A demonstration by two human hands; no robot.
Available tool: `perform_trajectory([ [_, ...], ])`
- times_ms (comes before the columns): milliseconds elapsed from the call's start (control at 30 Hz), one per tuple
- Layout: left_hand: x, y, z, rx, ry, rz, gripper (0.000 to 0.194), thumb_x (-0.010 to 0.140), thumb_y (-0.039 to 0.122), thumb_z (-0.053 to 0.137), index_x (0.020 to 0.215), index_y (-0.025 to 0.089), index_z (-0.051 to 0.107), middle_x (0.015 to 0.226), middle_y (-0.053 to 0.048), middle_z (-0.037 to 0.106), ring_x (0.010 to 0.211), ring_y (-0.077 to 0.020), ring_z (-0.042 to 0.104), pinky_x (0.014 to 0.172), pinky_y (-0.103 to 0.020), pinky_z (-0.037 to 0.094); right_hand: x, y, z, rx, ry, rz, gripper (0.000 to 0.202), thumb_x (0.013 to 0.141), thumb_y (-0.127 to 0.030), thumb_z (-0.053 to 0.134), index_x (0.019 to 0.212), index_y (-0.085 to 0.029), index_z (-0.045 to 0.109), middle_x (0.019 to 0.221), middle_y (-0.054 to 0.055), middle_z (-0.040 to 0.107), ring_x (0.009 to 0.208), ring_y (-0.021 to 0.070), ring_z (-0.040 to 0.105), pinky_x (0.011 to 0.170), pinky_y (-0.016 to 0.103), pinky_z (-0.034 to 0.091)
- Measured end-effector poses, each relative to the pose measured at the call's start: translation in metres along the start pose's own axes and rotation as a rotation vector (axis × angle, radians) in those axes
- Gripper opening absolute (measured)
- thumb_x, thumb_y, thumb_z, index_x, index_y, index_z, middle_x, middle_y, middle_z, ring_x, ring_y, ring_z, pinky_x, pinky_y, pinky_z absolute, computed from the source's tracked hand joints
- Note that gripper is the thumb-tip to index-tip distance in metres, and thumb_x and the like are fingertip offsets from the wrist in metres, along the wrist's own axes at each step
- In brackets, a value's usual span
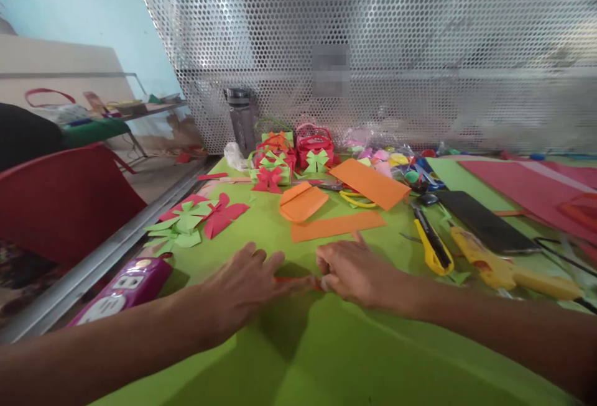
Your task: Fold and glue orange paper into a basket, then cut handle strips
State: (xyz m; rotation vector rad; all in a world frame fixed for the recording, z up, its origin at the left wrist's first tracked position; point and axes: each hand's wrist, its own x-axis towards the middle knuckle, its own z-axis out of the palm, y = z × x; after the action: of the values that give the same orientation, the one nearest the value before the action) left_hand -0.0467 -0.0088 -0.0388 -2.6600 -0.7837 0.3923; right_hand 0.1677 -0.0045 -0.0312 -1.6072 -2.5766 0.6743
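Observation:
A thin orange-red paper strip [282,279] lies low between my hands, mostly hidden by fingers. My left hand [249,278] holds it down from the left, its index finger stretched along it. Closed at the strip's right end is my right hand [357,272], with curled fingers and the thumb pressed in. Just beyond the hands lies a flat orange paper strip [338,226]. Behind that sit a folded orange paper piece [303,202] and an orange sheet [370,182]. The strip's exact shape under the fingers cannot be made out.
Red and green paper bows [186,222] lie left, near a purple case [124,288]. Small decorated paper bags [314,148] and a bottle [241,121] stand at the back. A yellow cutter [431,241], glue gun [508,266] and phone [487,219] lie right.

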Motion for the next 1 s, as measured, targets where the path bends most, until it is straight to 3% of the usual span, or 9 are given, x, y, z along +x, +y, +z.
perform_trajectory([
  [133,0.001,-0.001,0.003,-0.036,0.059,0.028,0.076,0.081,0.01,0.049,0.138,0.048,0.016,0.081,0.001,0.048,0.06,-0.015,0.042,0.058,-0.032,0.022,0.0,-0.002,-0.001,0.007,0.002,0.007,0.003,0.073,-0.018,0.057,0.073,-0.018,0.054,0.077,0.0,0.063,0.081,0.0177,0.056,0.098,0.055,0.02],
  [333,-0.001,-0.003,-0.002,-0.142,0.037,0.017,0.07,0.083,0.011,0.049,0.134,0.051,0.024,0.081,0.0,0.049,0.063,-0.0166,0.043,0.058,-0.032,0.021,-0.002,0.002,0.002,0.019,0.032,-0.012,0.005,0.071,-0.018,0.057,0.07,-0.019,0.052,0.071,-0.002,0.059,0.075,0.016,0.054,0.096,0.057,0.021],
  [433,-0.009,-0.005,-0.002,-0.205,0.03,-0.006,0.066,0.083,0.009,0.049,0.132,0.049,0.029,0.08,0.0,0.048,0.067,-0.0173,0.043,0.058,-0.031,0.022,-0.002,0.006,0.006,0.046,0.037,-0.023,0.006,0.071,-0.018,0.056,0.07,-0.019,0.05,0.071,-0.003,0.058,0.073,0.015,0.053,0.096,0.059,0.018],
  [567,-0.029,-0.009,0.005,-0.23,0.026,-0.039,0.074,0.079,0.0,0.048,0.134,0.045,0.028,0.083,-0.001,0.049,0.07,-0.0173,0.044,0.06,-0.03,0.024,-0.002,0.005,0.006,0.057,0.04,-0.011,0.009,0.072,-0.018,0.056,0.068,-0.019,0.048,0.071,-0.004,0.057,0.072,0.0139,0.053,0.098,0.059,0.013],
  [667,-0.047,-0.01,0.012,-0.263,-0.002,-0.09,0.075,0.078,-0.004,0.042,0.136,0.041,0.027,0.087,-0.002,0.05,0.07,-0.0168,0.044,0.062,-0.03,0.027,-0.002,0.002,0.004,0.051,0.027,0.015,0.012,0.071,-0.018,0.058,0.066,-0.018,0.047,0.068,-0.005,0.056,0.07,0.0132,0.052,0.099,0.058,0.014],
  [867,-0.077,-0.006,0.027,-0.363,0.001,-0.26,0.069,0.079,-0.005,0.036,0.128,0.042,0.043,0.086,-0.002,0.052,0.074,-0.0159,0.05,0.066,-0.029,0.034,-0.003,-0.001,0.002,0.043,0.018,0.032,0.01,0.073,-0.019,0.058,0.067,-0.019,0.05,0.068,-0.005,0.056,0.071,0.0131,0.052,0.099,0.057,0.015],
  [1000,-0.079,-0.007,0.017,-0.399,-0.022,-0.35,0.062,0.076,-0.003,0.038,0.119,0.038,0.055,0.083,-0.003,0.056,0.071,-0.0176,0.053,0.065,-0.03,0.037,-0.003,-0.001,0.001,0.033,0.025,0.028,0.009,0.072,-0.02,0.059,0.068,-0.018,0.051,0.068,-0.004,0.058,0.07,0.0128,0.052,0.098,0.057,0.017],
])
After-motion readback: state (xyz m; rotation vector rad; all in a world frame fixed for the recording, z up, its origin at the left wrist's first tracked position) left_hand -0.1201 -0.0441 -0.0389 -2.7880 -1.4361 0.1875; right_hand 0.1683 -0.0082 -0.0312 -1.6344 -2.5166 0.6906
